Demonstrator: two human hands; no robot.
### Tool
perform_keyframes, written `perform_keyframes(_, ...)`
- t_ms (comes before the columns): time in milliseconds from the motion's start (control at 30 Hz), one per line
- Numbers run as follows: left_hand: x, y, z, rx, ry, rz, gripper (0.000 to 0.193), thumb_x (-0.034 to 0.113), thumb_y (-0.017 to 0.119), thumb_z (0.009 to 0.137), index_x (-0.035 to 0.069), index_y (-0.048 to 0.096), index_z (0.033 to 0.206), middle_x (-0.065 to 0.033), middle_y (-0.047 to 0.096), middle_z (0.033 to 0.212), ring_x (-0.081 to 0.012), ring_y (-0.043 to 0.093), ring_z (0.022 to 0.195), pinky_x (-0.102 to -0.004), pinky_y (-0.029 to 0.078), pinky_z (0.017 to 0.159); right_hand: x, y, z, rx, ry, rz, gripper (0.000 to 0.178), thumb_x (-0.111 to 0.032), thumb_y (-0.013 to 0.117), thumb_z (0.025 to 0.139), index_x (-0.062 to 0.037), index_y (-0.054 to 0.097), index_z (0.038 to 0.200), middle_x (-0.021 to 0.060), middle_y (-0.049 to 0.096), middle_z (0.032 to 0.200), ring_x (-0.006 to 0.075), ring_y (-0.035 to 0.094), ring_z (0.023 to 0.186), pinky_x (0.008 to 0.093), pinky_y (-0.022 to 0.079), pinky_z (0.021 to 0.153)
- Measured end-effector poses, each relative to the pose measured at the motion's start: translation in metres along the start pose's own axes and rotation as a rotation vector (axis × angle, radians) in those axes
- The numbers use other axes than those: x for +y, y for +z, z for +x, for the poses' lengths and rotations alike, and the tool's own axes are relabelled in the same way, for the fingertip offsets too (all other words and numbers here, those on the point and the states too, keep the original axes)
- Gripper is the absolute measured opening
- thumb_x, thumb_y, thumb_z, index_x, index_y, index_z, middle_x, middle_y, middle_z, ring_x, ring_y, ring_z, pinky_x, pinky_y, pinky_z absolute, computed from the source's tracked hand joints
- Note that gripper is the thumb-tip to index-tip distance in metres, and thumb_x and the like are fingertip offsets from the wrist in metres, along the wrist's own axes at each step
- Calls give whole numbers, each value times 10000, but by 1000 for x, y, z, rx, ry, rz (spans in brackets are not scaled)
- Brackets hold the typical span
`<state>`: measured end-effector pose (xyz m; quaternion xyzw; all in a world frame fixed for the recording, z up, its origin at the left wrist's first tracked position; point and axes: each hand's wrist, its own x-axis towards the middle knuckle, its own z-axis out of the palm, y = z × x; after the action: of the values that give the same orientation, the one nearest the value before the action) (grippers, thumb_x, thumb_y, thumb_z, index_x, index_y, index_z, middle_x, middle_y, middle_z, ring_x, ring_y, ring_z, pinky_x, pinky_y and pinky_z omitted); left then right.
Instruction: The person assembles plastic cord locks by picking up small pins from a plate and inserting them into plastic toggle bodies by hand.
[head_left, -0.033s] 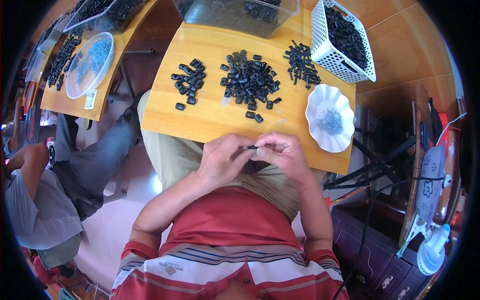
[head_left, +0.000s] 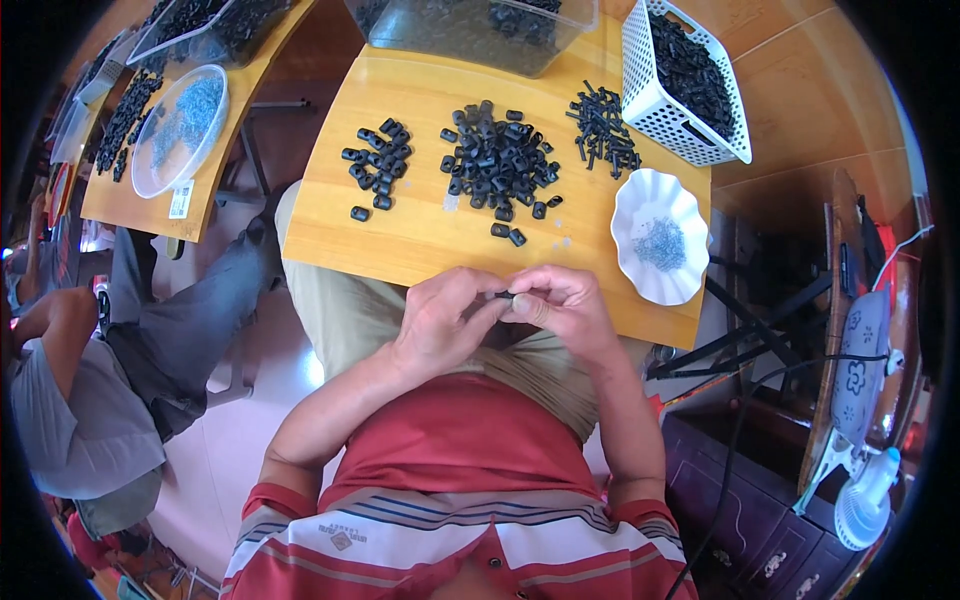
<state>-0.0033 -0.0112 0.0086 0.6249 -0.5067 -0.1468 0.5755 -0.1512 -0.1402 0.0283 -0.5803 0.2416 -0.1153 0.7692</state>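
Note:
My left hand point(head_left: 446, 315) and my right hand point(head_left: 566, 306) meet just off the near edge of the wooden table point(head_left: 350, 240). Between their fingertips they pinch a small black plastic part point(head_left: 507, 295), mostly covered by the fingers. Beyond them on the tabletop lies a heap of short black barrel-shaped pieces point(head_left: 495, 165). A smaller group of similar black pieces point(head_left: 382, 160) is to its left. Toward the back right is a pile of thin black pin-like parts point(head_left: 602, 130). A white scalloped dish point(head_left: 632, 205) near the right edge holds tiny clear bluish pieces point(head_left: 660, 243).
A clear plastic bin point(head_left: 450, 45) with black parts stands at the back. A white perforated basket point(head_left: 715, 150) of black parts is at the back right. Left, another table point(head_left: 115, 205) bears a round tub point(head_left: 150, 180); a seated person point(head_left: 90, 400) is beside it. A small fan point(head_left: 865, 505) is lower right.

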Motion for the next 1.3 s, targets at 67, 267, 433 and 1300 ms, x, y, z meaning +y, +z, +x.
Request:
perform_keyframes(67,0,-2,1,-11,29,22,215,11,795,779,35,675,955,-100,687,823,-222,675,678,-320,533,572,3,4,0,17,35,99,141,-70,717,922,23,703,1028,40,706,951,91,655,854,240,536,785)
perform_keyframes(267,2,-3,4,-1,16,-5,238,4,803,753,18,676,954,-106,688,843,-256,675,726,-336,545,618,13,8,0,56,-18,126,147,-50,694,930,40,688,1046,77,710,946,119,675,862,256,558,791)
perform_keyframes(433,-4,-3,4,-42,23,26,267,2,802,738,7,700,986,-112,700,923,-286,674,814,-360,552,720,20,11,-1,133,-45,129,156,-74,687,940,43,686,1043,89,713,931,128,678,835,269,567,769)
perform_keyframes(1300,5,4,-7,26,152,58,285,-34,776,713,10,732,992,-97,710,961,-253,652,829,-337,530,737,15,18,-9,22,-38,294,203,-7,669,928,-9,561,1100,64,653,1025,121,632,930,274,529,819)
